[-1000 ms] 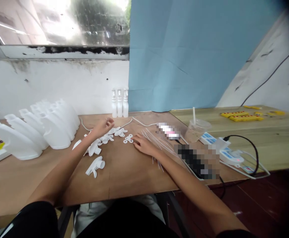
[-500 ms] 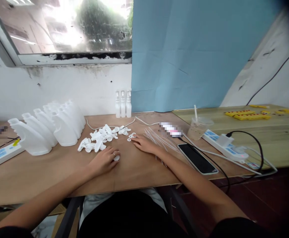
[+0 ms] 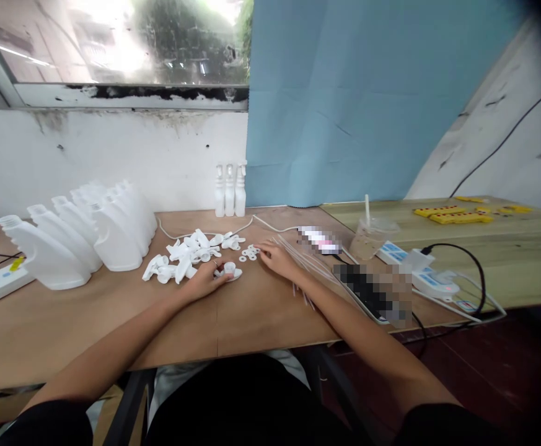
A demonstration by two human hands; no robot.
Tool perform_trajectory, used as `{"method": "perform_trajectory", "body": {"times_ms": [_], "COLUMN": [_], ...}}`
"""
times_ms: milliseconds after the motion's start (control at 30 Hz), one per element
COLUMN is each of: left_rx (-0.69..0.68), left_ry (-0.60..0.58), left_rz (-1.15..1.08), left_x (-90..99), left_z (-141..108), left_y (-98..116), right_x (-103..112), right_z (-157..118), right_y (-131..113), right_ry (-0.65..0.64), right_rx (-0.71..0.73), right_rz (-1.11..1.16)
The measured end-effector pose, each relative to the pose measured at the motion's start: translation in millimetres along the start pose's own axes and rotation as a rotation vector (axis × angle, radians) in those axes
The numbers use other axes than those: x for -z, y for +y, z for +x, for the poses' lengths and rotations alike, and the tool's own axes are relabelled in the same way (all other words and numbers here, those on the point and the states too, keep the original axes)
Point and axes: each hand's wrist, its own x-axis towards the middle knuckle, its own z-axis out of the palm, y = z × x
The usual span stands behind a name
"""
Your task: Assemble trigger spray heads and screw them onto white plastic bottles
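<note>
Closed around a white sprayer head (image 3: 230, 270), my left hand (image 3: 204, 280) rests low over the table, and the round collar of the piece faces up. My right hand (image 3: 277, 259) is at a small cluster of flat white rings (image 3: 248, 253), its fingertips bent together at the cluster's right edge. Whether a ring is between those fingertips is too small to make out. Just beyond my left hand lies a loose pile of white sprayer heads (image 3: 191, 249).
White bottles (image 3: 56, 248) stand in rows at left; three spray bottles (image 3: 229, 192) stand by the wall. Thin clear tubes (image 3: 305, 263) lie beside my right forearm. Further right are a phone (image 3: 367, 291), a plastic cup (image 3: 367, 238) and a power strip (image 3: 431, 282) with cables.
My left hand has moved forward and slightly right, and the sprayer head in it now shows more fully. My right hand has shifted slightly right and away from me, uncovering more rings.
</note>
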Motion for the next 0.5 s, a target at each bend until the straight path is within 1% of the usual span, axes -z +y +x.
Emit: {"method": "perform_trajectory", "body": {"times_ms": [67,200,300,367,500], "left_rx": [-0.005,-0.063,-0.1,-0.111,-0.124], "left_ry": [0.01,0.025,0.003,-0.012,-0.003], "left_rz": [0.005,-0.009,-0.031,-0.036,-0.023], "left_x": [1.3,-0.3,-0.2,0.6,1.7], "left_z": [-1,1,0,-1,-1], "left_y": [-2,-2,1,2,3], "right_x": [0,-3,-6,-7,-8], "right_z": [1,1,0,-2,-5], "right_y": [0,-4,-9,-12,-15], "right_ry": [0.028,0.06,0.07,0.038,-0.08], "right_rx": [-0.01,-0.044,-0.092,-0.085,0.019], "right_rz": [0.018,0.084,0.15,0.163,0.117]}}
